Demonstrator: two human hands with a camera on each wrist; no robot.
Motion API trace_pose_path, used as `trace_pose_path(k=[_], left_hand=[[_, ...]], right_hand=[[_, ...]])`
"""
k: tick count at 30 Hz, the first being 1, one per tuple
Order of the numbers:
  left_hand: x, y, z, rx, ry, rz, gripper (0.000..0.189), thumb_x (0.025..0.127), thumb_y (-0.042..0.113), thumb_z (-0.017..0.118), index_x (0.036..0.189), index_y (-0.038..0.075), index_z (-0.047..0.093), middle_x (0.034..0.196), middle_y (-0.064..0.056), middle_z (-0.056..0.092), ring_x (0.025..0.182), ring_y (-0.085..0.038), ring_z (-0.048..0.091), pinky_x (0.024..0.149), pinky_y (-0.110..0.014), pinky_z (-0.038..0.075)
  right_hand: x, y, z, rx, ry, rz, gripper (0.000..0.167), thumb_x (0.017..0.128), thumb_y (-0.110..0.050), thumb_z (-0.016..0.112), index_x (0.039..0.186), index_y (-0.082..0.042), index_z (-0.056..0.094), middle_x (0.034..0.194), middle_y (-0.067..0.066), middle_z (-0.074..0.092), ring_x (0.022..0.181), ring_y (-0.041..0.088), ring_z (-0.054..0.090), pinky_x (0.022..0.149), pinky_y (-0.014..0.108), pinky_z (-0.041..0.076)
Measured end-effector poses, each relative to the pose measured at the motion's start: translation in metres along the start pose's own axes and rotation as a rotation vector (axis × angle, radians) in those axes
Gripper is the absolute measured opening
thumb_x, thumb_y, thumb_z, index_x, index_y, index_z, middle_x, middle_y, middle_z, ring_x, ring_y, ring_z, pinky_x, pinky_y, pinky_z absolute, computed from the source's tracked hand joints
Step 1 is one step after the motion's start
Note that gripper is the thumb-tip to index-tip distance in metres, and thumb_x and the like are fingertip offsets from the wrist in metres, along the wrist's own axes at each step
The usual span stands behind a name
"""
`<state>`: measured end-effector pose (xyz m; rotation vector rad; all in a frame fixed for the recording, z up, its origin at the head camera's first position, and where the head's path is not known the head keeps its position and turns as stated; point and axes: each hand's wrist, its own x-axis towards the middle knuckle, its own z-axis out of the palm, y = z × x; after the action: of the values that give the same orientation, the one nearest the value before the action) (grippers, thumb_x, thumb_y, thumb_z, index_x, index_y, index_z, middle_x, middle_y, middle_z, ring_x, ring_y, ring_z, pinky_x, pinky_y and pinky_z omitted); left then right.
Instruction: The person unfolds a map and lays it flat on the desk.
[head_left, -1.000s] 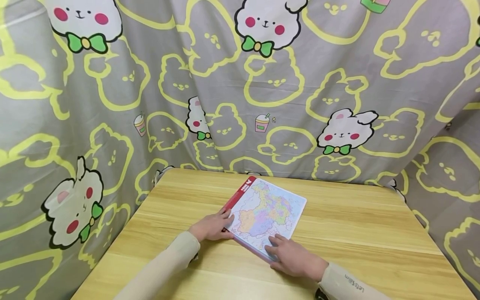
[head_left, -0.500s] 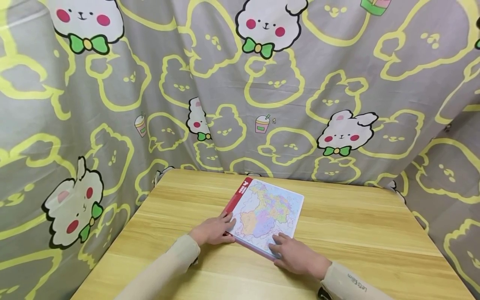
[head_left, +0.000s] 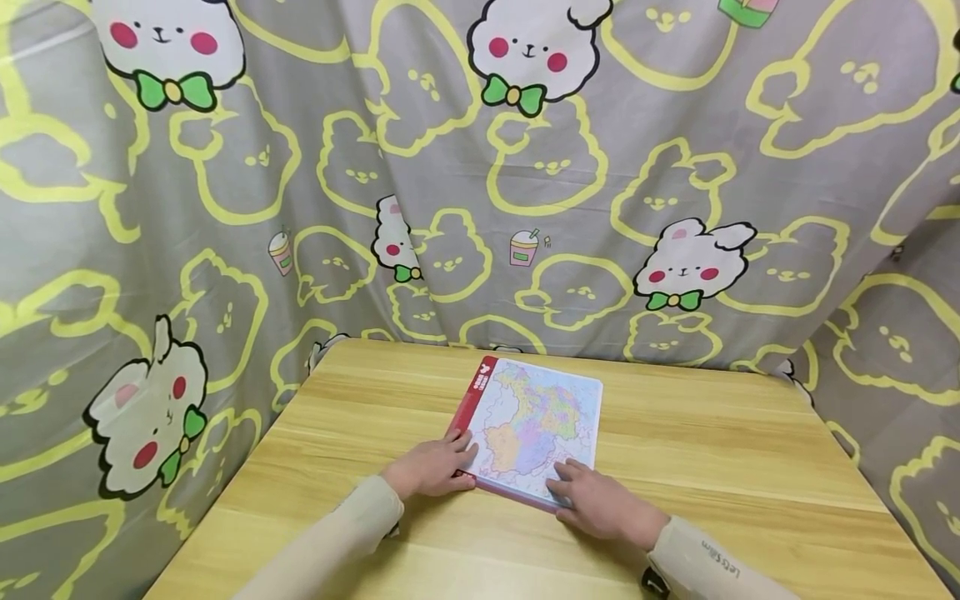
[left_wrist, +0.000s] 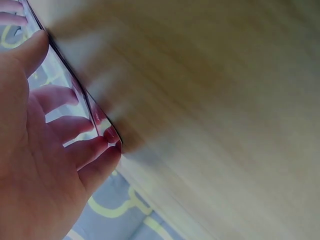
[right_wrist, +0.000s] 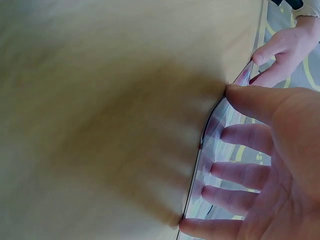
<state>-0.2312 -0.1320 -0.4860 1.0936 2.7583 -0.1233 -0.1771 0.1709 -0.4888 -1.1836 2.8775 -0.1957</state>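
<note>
In the head view, the map board (head_left: 525, 421) lies flat on the wooden tabletop (head_left: 727, 442), just short of the patterned cloth (head_left: 570, 192) at 12 o'clock. Over the last second it has turned anticlockwise, its far edge now slanting less and its red strip (head_left: 472, 396) at about 9 o'clock. The turn appears to be bringing it squarer to the person. The left hand (head_left: 433, 465) rests at the board's 8 o'clock corner and the right hand (head_left: 603, 502) at its 5 o'clock corner, fingers relaxed over the surface; neither hand looks clenched around it.

In the left wrist view, that hand's thumb and little finger meet the board's edge, the middle fingers resting on its glossy face; the other hand's fingertips show at 11 o'clock.

In the right wrist view, the fingers are spread along the edge likewise, with the other hand at 2 o'clock. No separate container shows; whether the thick board holds anything inside cannot be told.
</note>
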Motion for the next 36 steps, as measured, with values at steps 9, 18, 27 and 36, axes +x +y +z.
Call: trace_pose_path(k=[9,18,27,36], left_hand=[[0.002,0.008,0.000,0.000,-0.011,0.002,0.064,0.095,0.053,0.044,0.145,0.014,0.040,0.151,-0.010,0.032,0.138,-0.030,0.026,0.106,-0.038,0.032],[0.005,0.017,-0.004,0.003,-0.016,-0.004,0.062,0.096,0.049,0.045,0.145,0.012,0.040,0.150,-0.011,0.033,0.138,-0.031,0.027,0.107,-0.038,0.031],[0.015,0.018,-0.006,-0.004,-0.031,-0.041,0.062,0.096,0.050,0.045,0.145,0.012,0.039,0.151,-0.011,0.032,0.138,-0.030,0.027,0.108,-0.037,0.030],[0.024,0.014,-0.007,-0.026,-0.041,-0.045,0.061,0.097,0.048,0.046,0.145,0.010,0.039,0.151,-0.013,0.031,0.139,-0.030,0.026,0.108,-0.036,0.029]], right_hand=[[0.001,0.009,-0.003,0.057,-0.020,0.062,0.044,0.090,-0.027,0.064,0.124,-0.001,0.060,0.132,0.026,0.049,0.121,0.045,0.046,0.093,0.053,0.043],[0.006,0.021,0.000,0.036,0.013,0.078,0.047,0.088,-0.029,0.067,0.123,0.002,0.060,0.130,0.027,0.050,0.119,0.046,0.046,0.095,0.053,0.041],[0.013,0.027,-0.001,0.049,0.022,0.115,0.048,0.088,-0.030,0.066,0.123,0.003,0.060,0.130,0.028,0.049,0.120,0.047,0.045,0.096,0.054,0.039],[0.018,0.033,-0.002,0.070,0.022,0.124,0.047,0.088,-0.029,0.067,0.121,0.004,0.060,0.130,0.029,0.049,0.121,0.047,0.045,0.097,0.054,0.039]])
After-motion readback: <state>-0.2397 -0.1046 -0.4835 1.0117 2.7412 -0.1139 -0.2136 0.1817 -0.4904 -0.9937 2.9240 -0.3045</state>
